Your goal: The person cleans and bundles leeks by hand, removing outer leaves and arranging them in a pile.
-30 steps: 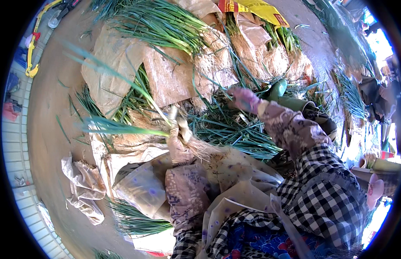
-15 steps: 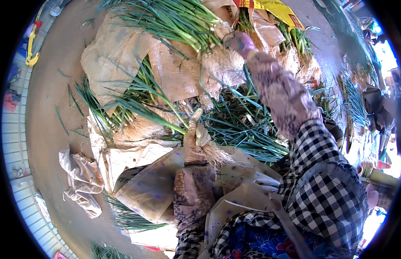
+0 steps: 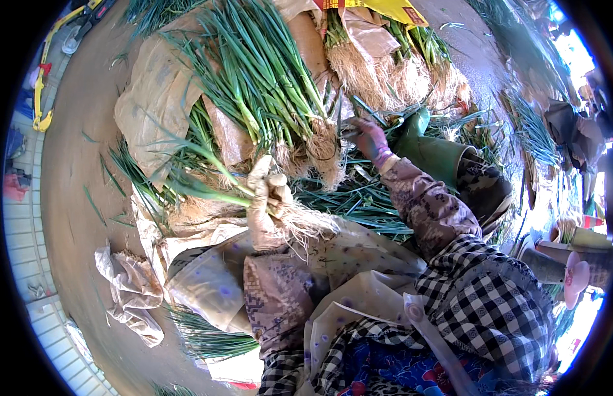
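A broad brown floor [image 3: 75, 171] fills the left side and runs up behind the work, with scraps of green leaf scattered over it. Along its far left edge curves a strip of white tiles [image 3: 29, 231]; to the right the room opens into glare, and details are hard to read there.

Sheets of tan sacking [image 3: 151, 99] lie on the floor. Across them spreads a big bunch of onions [image 3: 263, 72], green tops pointing away, pale roots toward the person. More rooted bunches [image 3: 405, 72] lie beyond its right side, partly under a yellow bag [image 3: 395, 9]. A clear spotted apron [image 3: 359, 264] covers the lap; past it lies a pile of loose leaves [image 3: 366, 201], with a green boot [image 3: 428, 148] to its right. A crumpled sack [image 3: 131, 290] lies at left.

The left hand [image 3: 263, 204] is closed around a few green onions [image 3: 220, 195] above the apron's far edge, leaves leaning left, roots hanging right. The right hand [image 3: 371, 140] is just beside the big bunch's roots, fingers partly bent; whether it grips anything, I cannot tell.
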